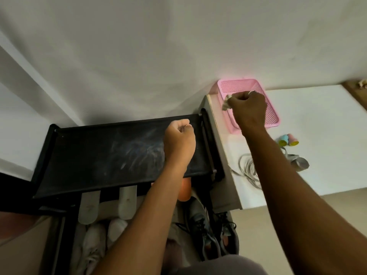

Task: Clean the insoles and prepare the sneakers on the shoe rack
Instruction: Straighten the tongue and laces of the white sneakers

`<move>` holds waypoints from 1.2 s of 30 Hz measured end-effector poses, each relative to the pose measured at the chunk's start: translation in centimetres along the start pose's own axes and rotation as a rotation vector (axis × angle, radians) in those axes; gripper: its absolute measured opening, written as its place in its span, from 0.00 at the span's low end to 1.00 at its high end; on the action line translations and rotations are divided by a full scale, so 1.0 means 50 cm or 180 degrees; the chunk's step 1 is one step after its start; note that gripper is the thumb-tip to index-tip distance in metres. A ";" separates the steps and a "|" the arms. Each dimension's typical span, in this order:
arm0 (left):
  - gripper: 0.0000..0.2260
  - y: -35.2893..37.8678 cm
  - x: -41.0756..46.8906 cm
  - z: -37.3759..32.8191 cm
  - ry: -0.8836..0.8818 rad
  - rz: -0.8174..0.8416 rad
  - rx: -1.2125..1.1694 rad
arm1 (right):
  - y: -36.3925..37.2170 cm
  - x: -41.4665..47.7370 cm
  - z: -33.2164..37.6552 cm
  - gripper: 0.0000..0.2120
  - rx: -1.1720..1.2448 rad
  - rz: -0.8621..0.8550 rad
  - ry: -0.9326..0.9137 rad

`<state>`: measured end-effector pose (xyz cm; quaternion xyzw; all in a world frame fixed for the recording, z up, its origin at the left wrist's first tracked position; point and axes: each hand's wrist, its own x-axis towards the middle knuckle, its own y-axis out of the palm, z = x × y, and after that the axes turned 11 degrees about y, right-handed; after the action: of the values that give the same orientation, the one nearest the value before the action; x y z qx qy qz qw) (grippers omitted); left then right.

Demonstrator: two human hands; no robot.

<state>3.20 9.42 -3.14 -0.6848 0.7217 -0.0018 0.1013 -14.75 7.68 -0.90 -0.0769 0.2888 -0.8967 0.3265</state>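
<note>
Nearest, on the lower levels of the black shoe rack (89,159), a pair of dark grey sneakers (210,235) sits at the right and a pale pair (93,249) at the left. Just above them two pale insoles (89,207) lie side by side, sticking out from under the top shelf, with something orange (183,192) off to their right. The top shelf is smeared with whitish streaks. The person's left hand (179,137) is over its right end, its grip pressed together into a fist with nothing visible inside; whether it touches the shelf I cannot tell. Beside the rack stands a white surface (327,135) carrying a loose coil of pale cable (247,167) and two small pastel pieces (288,139). Further back, against the wall, a pink perforated basket (275,118) rests on it. The right hand (248,108) is above that basket, its grip pinching a crumpled white wad (226,102), cloth or paper I cannot say.
</note>
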 end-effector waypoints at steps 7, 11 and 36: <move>0.09 0.021 0.034 0.023 -0.0058 -0.0087 0.0060 | 0.027 0.161 -0.030 0.07 -0.0250 0.0142 0.0054; 0.08 0.019 0.046 0.041 -0.0022 -0.0088 0.0113 | 0.073 0.211 -0.039 0.05 -0.0611 0.0226 0.0113; 0.08 -0.078 0.024 -0.026 0.0206 -0.0144 0.0105 | 0.073 -0.006 0.082 0.11 -0.0199 -0.0072 -0.0405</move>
<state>6.81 7.82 -1.50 -0.6988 0.7088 -0.0381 0.0890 -11.21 3.68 0.39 -0.1471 0.2944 -0.8842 0.3316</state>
